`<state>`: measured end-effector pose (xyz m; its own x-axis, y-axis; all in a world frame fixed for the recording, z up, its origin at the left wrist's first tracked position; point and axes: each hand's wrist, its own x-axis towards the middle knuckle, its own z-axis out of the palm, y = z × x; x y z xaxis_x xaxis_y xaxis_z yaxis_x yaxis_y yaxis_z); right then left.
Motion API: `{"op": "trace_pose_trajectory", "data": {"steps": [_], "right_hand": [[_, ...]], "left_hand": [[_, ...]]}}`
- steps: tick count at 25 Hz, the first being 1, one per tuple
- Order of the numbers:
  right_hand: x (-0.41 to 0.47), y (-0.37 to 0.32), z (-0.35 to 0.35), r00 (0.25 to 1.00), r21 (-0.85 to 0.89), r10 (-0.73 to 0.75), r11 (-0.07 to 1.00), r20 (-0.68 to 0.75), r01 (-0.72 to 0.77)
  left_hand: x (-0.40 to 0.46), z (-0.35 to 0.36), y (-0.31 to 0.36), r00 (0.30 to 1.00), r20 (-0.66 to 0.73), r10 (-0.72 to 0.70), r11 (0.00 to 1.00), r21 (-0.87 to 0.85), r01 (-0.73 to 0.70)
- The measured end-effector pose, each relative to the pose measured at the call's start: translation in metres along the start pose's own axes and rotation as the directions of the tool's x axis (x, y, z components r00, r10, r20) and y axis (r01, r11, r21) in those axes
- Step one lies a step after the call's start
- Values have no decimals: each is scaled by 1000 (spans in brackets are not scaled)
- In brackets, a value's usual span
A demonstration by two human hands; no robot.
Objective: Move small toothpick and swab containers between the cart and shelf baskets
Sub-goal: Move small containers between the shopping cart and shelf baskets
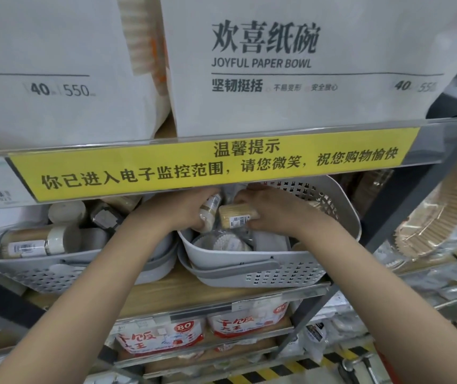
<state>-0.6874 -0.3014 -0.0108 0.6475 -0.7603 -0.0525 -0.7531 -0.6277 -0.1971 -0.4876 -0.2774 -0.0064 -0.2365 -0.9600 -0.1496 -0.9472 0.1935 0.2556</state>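
- I count two grey baskets, the left basket (64, 268) and the right basket (263, 273).
- Two containers in my hands: a small bottle (210, 210) and a toothpick box (238, 216).
- Two paper bowl packs (277, 79) above.

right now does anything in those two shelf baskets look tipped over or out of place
Nothing looks spilled or damaged. The toothpick jar in the left basket lies on its side. Over the right basket, the left hand holds a small bottle and the right hand a toothpick pack.
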Motion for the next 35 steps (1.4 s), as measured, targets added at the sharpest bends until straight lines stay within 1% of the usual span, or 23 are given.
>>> {"op": "trace_pose_trajectory", "data": {"steps": [5, 7, 9, 11, 14, 16, 18, 20, 22, 24, 26, 27, 28, 29, 30, 31, 32, 33, 35], "right_hand": [[-9, 17, -9, 995, 1, 36, 999, -91, -36], [-13, 22, -12, 989, 82, 57, 996, -133, -47], [-13, 22, -14, 996, 121, 63, 991, -66, -55], [-10, 22, -13, 999, 87, 42, 995, 31, -44], [-10, 22, -16, 997, 134, 69, 988, 42, -74], [-12, 22, -16, 996, 166, 90, 982, 11, -91], [-16, 18, -19, 994, 265, 93, 961, -53, -76], [-22, 12, -24, 987, 441, 117, 896, -110, -58], [-28, 7, -29, 974, 575, 184, 814, -132, -75], [-34, 7, -35, 957, 639, 242, 764, -156, -89], [-45, 12, -44, 953, 656, 261, 749, -156, -97], [-52, 16, -50, 956, 636, 269, 760, -119, -135], [-59, 19, -55, 965, 563, 261, 803, -37, -196], [-64, 23, -58, 963, 435, 250, 859, 103, -269], [-67, 25, -56, 926, 273, 261, 902, 274, -335], [-67, 25, -52, 858, 90, 295, 927, 421, -363], [-64, 23, -46, 799, -64, 327, 937, 505, -344], [-60, 20, -39, 768, -162, 345, 938, 540, -307], [-51, 14, -29, 753, -244, 366, 930, 546, -276]], "left_hand": [[1, 4, -2, 999, -34, 20, 999, -45, -21], [1, 5, -1, 999, -32, 33, 997, -75, -35], [1, 4, 0, 999, -33, 43, 994, -96, -46], [0, 2, 4, 997, -36, 63, 993, -95, -67], [-3, -1, 12, 994, -69, 80, 997, -13, -81], [-5, -2, 17, 988, -109, 114, 993, -12, -116], [-2, -2, 24, 971, -167, 172, 978, -91, -189], [2, -1, 32, 949, -218, 228, 953, -151, -264], [7, 2, 40, 925, -249, 286, 940, -115, -321], [9, 6, 43, 922, -263, 284, 936, -130, -326], [8, 8, 44, 954, -222, 201, 955, -171, -241], [7, 10, 44, 967, -196, 160, 966, -170, -195], [6, 10, 44, 975, -178, 136, 970, -174, -167], [5, 11, 43, 976, -173, 130, 968, -192, -163], [4, 11, 43, 976, -178, 127, 961, -220, -166], [2, 11, 43, 977, -179, 120, 953, -254, -163], [0, 11, 44, 977, -180, 116, 945, -284, -164], [-1, 11, 45, 977, -179, 113, 939, -302, -164], [-3, 11, 47, 976, -184, 112, 938, -306, -165]]}}
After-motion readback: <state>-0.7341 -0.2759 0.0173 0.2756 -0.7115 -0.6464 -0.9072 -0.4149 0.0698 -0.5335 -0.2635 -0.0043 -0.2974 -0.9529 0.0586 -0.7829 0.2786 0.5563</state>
